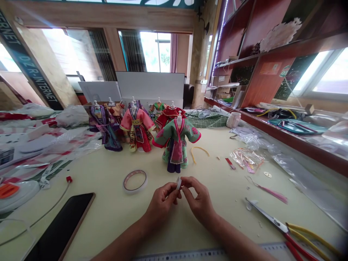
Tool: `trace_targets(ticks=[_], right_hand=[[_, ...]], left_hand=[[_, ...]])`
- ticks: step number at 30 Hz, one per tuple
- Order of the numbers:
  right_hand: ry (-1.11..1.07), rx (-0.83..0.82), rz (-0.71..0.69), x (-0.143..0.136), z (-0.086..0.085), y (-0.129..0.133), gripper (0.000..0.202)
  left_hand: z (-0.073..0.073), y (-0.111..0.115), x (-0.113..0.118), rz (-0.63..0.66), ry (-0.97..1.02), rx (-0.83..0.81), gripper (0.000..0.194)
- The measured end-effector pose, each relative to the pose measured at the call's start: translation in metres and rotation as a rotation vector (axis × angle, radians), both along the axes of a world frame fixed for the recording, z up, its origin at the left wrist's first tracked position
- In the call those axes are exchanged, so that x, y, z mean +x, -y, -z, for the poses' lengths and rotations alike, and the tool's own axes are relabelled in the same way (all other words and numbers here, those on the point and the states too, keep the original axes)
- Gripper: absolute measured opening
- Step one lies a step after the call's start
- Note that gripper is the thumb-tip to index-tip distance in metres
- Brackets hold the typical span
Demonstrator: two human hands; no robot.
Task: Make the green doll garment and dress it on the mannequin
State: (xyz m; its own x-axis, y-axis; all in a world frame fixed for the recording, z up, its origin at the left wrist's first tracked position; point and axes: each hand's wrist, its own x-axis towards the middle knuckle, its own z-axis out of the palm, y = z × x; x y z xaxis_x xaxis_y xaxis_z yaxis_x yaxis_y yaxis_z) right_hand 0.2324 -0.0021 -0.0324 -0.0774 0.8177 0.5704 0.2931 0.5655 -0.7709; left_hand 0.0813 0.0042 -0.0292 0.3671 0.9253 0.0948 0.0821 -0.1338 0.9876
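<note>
Clerk: What is the first item?

Checker: One small, narrow, white strip [178,183], being held up at near centre, above the pale cream tabletop [114,210].

Clerk: And the hands?

Checker: The left hand [162,199] is pinching the strip between thumb and curled fingers. The right hand [200,202] is bringing its forefinger to the strip's upper end, thumb and forefinger standing slightly apart; whether it is gripping, I cannot tell.

Clerk: Next outward?

Checker: One translucent white tape roll [145,184], lying flat to the left. One green miniature robe with magenta cuffs [178,145], standing just beyond the hands on a white stand. One pink-and-red miniature robe with gold patterning [137,125], standing farther left; one purple-and-blue miniature robe [104,125], standing left of that.

Clerk: And the outer stock?

Checker: One pink thread tassel [274,194], lying right. One pair of silver-bladed scissors [268,216], lying near right. One black rectangular phone [58,228], lying near left. One clear graduated ruler [179,255], lying along the near edge.
</note>
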Motion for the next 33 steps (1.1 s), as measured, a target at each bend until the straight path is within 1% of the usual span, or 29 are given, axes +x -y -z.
trace_targets(ticks=[5,9,13,16,22,25,30,33], right_hand=[[-0.011,0.010,0.020,-0.001,-0.001,0.001,0.016],[-0.045,-0.025,0.019,0.000,-0.002,-0.002,0.008],[-0.043,-0.041,0.018,0.001,0.001,-0.005,0.009],[-0.010,-0.062,0.030,0.000,0.003,-0.005,0.010],[0.031,-0.059,0.050,-0.003,0.006,-0.004,0.010],[0.000,-0.063,0.051,-0.004,0.005,-0.002,0.010],[-0.070,-0.082,0.013,-0.009,-0.001,0.001,0.013],[-0.090,-0.070,0.010,-0.011,-0.002,0.003,0.013]], left_hand=[[0.000,0.002,0.000,-0.011,-0.038,0.013,0.026],[-0.004,0.006,0.001,-0.050,-0.150,0.060,0.024],[-0.005,0.008,0.002,-0.115,-0.290,0.183,0.020],[-0.004,0.007,0.002,-0.136,-0.346,0.287,0.022],[-0.007,0.006,0.003,-0.224,-0.458,0.360,0.028],[-0.009,0.008,0.004,-0.225,-0.429,0.325,0.029],[-0.010,0.012,0.004,-0.197,-0.303,0.125,0.024],[-0.010,0.013,0.005,-0.212,-0.246,0.080,0.028]])
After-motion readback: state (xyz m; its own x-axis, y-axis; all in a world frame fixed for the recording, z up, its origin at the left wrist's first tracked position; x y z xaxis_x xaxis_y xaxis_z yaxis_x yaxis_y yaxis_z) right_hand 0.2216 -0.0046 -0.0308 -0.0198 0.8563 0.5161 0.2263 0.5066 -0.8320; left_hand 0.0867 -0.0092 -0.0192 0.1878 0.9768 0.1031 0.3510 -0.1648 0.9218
